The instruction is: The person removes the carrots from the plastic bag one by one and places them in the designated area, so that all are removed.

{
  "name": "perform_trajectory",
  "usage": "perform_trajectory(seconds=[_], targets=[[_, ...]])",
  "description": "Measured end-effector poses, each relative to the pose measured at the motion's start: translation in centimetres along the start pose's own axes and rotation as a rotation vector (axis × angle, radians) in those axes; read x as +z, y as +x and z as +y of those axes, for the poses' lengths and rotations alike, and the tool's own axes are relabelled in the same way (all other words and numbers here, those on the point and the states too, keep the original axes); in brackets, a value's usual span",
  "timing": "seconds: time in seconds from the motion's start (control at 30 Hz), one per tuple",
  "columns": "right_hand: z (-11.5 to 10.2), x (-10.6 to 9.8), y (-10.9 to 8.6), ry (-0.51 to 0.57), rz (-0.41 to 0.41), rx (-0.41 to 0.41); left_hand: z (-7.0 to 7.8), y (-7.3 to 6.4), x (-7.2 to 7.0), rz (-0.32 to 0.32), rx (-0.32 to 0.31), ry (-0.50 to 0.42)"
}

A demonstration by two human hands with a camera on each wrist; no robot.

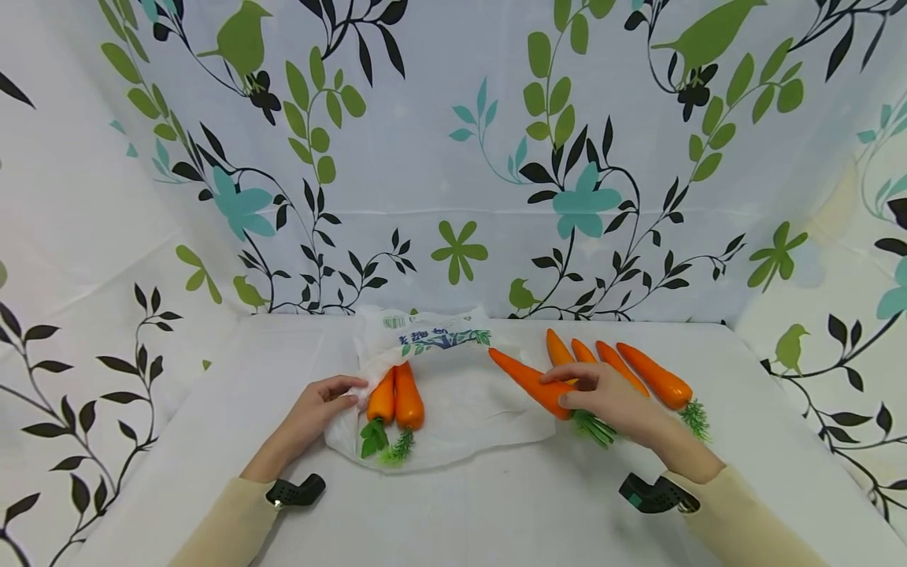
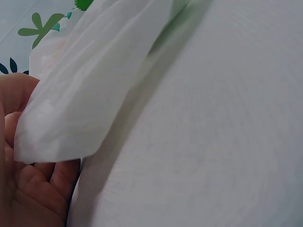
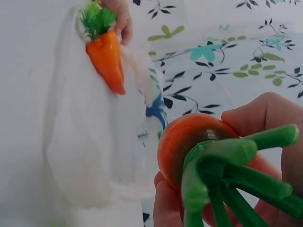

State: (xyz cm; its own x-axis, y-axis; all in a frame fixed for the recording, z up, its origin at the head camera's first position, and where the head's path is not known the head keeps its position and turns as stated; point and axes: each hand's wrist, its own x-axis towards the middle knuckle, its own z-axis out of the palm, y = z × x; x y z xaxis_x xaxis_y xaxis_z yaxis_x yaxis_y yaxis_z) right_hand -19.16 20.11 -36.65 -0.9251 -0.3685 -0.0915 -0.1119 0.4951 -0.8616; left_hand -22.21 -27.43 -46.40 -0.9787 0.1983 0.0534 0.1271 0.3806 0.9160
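My right hand [image 1: 602, 394] grips a toy carrot [image 1: 520, 374] near its leafy end, the tip pointing up and left over the right part of a white plastic bag [image 1: 475, 425]. In the right wrist view, the carrot's green stems [image 3: 227, 175] face the camera, with the thumb and fingers around its thick end. On the left, my left hand [image 1: 322, 409] pinches the bag's edge between thumb and fingers. Two more carrots [image 1: 409, 398] lie at the bag, leaves toward me, their tips under its printed flap [image 1: 442, 339].
Several loose carrots [image 1: 655, 374] lie side by side on the white table [image 1: 453, 520], behind and right of my right hand. A patterned curtain [image 1: 425, 157] hangs along the table's back edge. Each wrist wears a black camera band [image 1: 298, 490].
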Motion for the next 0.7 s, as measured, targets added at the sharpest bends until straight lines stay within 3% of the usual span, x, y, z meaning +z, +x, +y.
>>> perform_trajectory(seconds=[0.37, 0.7], targets=[[1.9, -4.8, -2.1, -0.017, 0.056, 0.044, 0.1, 0.1, 0.0, -0.002, -0.018, -0.005], [4.7, -9.1, -3.6, -0.091, 0.126, 0.022, 0.2, 0.0, 0.0, -0.006, -0.022, -0.013]])
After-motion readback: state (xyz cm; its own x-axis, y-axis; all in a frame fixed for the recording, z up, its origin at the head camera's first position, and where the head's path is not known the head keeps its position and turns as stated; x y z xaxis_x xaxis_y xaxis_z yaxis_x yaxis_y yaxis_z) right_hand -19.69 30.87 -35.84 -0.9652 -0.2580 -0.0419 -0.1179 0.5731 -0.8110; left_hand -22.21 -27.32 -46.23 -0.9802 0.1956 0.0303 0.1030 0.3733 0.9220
